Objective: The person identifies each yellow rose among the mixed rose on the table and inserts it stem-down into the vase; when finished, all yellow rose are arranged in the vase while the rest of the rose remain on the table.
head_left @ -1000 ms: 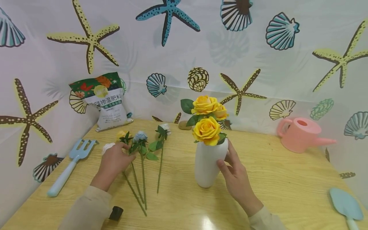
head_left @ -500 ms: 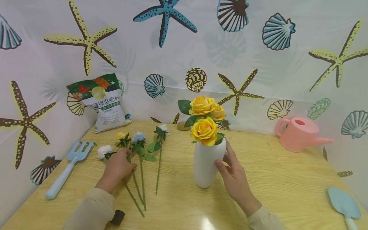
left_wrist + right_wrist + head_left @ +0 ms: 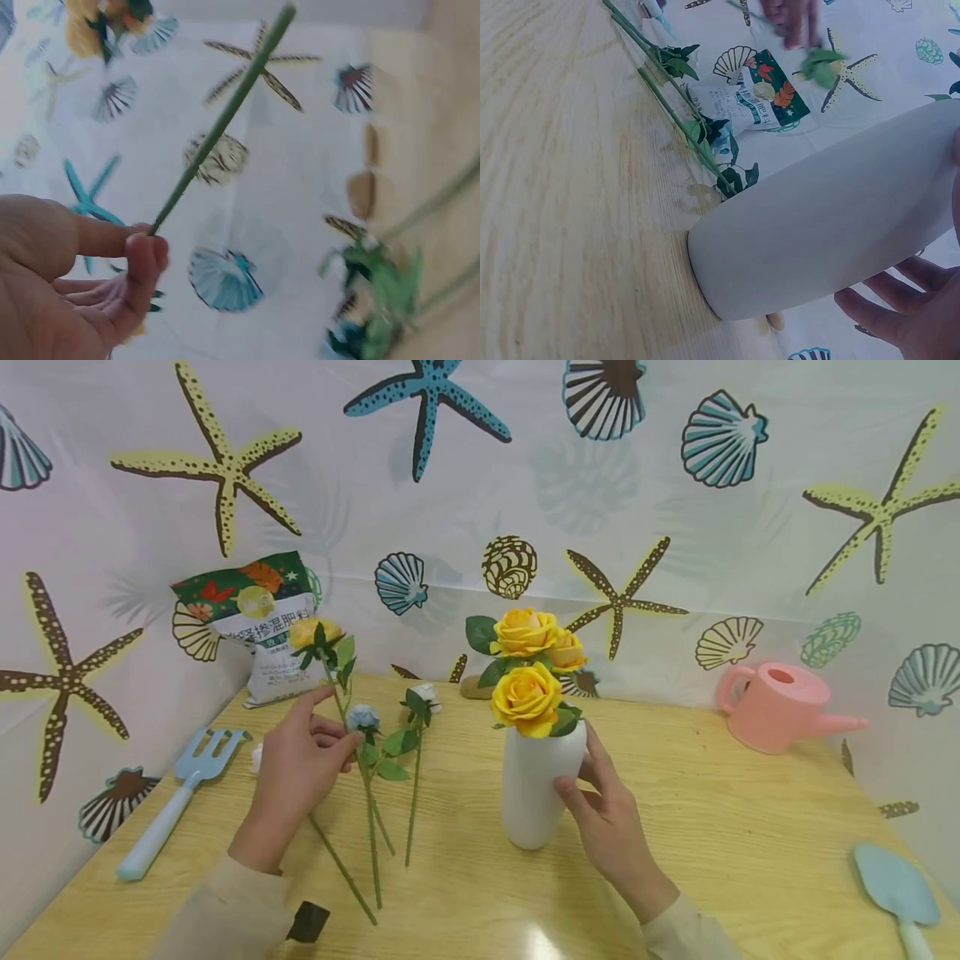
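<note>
My left hand (image 3: 300, 764) pinches the green stem (image 3: 217, 131) of a yellow rose (image 3: 315, 632), its bloom raised in front of the printed bag. In the left wrist view, thumb and fingertips meet on that stem. My right hand (image 3: 617, 827) grips the upright white vase (image 3: 527, 789) from its right side; the vase stands on the table. Several yellow roses (image 3: 527, 693) with dark leaves rise from its mouth. A light blue rose (image 3: 363, 718) and a white rose (image 3: 425, 695) lie between the hands. Another white bloom (image 3: 257, 758) is mostly hidden behind my left hand.
A blue hand fork (image 3: 193, 777) lies at the left, near a fertiliser bag (image 3: 285, 647) leaning on the shell-patterned cloth. At the right are a pink watering can (image 3: 780, 710) and a blue trowel (image 3: 896, 885). A small black object (image 3: 307, 922) sits by the left sleeve.
My left hand has taken the yellow rose by its stem and lifted it off the table. My right hand keeps its hold on the vase, which stays in place.
</note>
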`<action>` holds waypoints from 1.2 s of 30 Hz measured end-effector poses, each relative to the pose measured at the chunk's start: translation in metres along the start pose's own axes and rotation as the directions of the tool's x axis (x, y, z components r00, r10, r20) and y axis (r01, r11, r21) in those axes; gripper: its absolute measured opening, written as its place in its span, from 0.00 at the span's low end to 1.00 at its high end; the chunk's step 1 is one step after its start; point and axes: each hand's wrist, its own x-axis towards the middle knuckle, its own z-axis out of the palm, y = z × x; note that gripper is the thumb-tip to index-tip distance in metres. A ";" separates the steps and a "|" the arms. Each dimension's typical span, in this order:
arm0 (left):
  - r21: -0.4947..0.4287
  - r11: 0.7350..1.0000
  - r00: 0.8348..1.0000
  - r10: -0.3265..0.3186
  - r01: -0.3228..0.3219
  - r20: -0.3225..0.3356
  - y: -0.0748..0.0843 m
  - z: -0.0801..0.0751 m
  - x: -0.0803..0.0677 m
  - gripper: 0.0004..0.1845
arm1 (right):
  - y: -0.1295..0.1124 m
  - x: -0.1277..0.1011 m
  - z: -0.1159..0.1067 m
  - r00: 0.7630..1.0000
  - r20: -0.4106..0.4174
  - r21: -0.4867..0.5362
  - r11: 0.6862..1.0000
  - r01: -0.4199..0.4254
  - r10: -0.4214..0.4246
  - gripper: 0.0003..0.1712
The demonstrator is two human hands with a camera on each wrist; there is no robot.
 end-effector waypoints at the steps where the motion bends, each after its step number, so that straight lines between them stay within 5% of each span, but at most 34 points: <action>1: -0.057 0.998 0.998 0.036 -0.039 -0.047 0.008 0.000 -0.003 0.36 | -0.001 0.000 0.000 1.000 -0.003 -0.002 1.000 0.001 -0.001 0.42; 3: -0.205 0.971 0.985 0.092 -0.121 -0.147 0.025 0.003 -0.010 0.35 | -0.002 0.000 0.000 1.000 -0.009 -0.010 1.000 0.003 -0.003 0.42; 5: -0.355 0.905 0.956 0.149 -0.235 -0.254 0.040 0.007 -0.016 0.34 | -0.002 0.000 0.000 1.000 -0.013 -0.009 1.000 0.006 -0.006 0.42; 8: -0.516 0.741 0.883 0.227 -0.430 -0.410 0.059 0.015 -0.019 0.32 | -0.002 0.000 0.000 1.000 -0.016 -0.012 1.000 0.007 -0.007 0.43; 11: -0.558 0.594 0.796 0.265 -0.579 -0.544 0.074 0.023 -0.018 0.29 | -0.002 0.001 -0.001 1.000 -0.017 -0.014 1.000 0.004 -0.004 0.43; 16: -0.564 0.406 0.673 0.204 -0.719 -0.711 0.099 0.036 -0.015 0.27 | -0.002 0.000 -0.001 1.000 -0.018 -0.013 1.000 0.006 -0.006 0.43; 20: -0.573 0.281 0.618 0.107 -0.770 -0.779 0.117 0.045 -0.014 0.27 | -0.001 0.000 -0.001 1.000 -0.019 -0.011 1.000 0.025 -0.025 0.42; 23: -0.572 0.243 0.602 0.070 -0.784 -0.795 0.124 0.053 -0.014 0.27 | 0.000 0.000 0.000 0.999 -0.020 -0.013 0.999 0.029 -0.029 0.42; 26: -0.562 0.247 0.595 0.083 -0.789 -0.799 0.127 0.061 -0.014 0.27 | 0.000 0.000 0.001 0.999 -0.018 -0.015 1.000 0.027 -0.027 0.42; 32: -0.564 0.274 0.611 0.128 -0.779 -0.781 0.126 0.077 -0.012 0.27 | 0.001 0.001 0.002 1.000 -0.017 -0.015 1.000 0.022 -0.022 0.43; 36: -0.566 0.253 0.612 0.172 -0.784 -0.772 0.124 0.086 -0.013 0.27 | 0.001 0.000 0.001 0.999 -0.016 -0.010 0.999 0.032 -0.032 0.42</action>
